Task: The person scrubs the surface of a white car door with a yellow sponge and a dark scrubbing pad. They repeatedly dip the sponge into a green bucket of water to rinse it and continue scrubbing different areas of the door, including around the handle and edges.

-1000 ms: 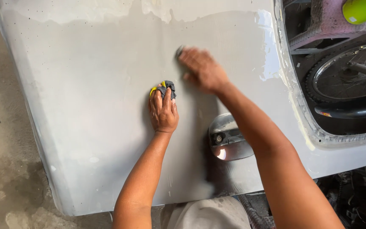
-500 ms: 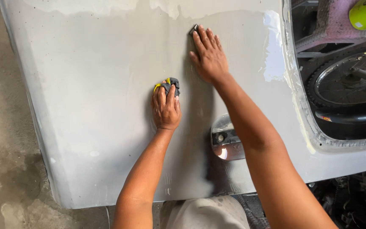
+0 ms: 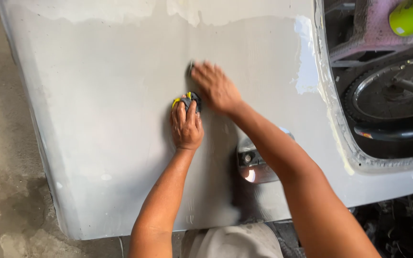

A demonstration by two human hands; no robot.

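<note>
The head camera looks down at a big grey car panel [image 3: 111,143] that fills most of the view. The panel is dull and smooth, with paler patches along its top edge. The left hand [image 3: 186,125] lies flat on the panel near the middle. Its fingers are curled over a small dark pad with yellow bits [image 3: 187,99], and they press it onto the panel. The right hand [image 3: 215,87] is just above and to the right of the left one, very near it. It lies on the panel with its fingers spread a little, and it looks blurry. A small dark thing [image 3: 190,69] peeks out at its fingertips, but it is too blurry to tell what it is or if the hand holds it. Under the right arm there is a shiny round metal part [image 3: 253,165] set in the panel. On the right, a big hole in the panel shows a black tyre [image 3: 359,102], a pink stool [image 3: 364,33] and a bright green can [image 3: 412,16]. A grey concrete floor [image 3: 1,143] runs down the left side.
</note>
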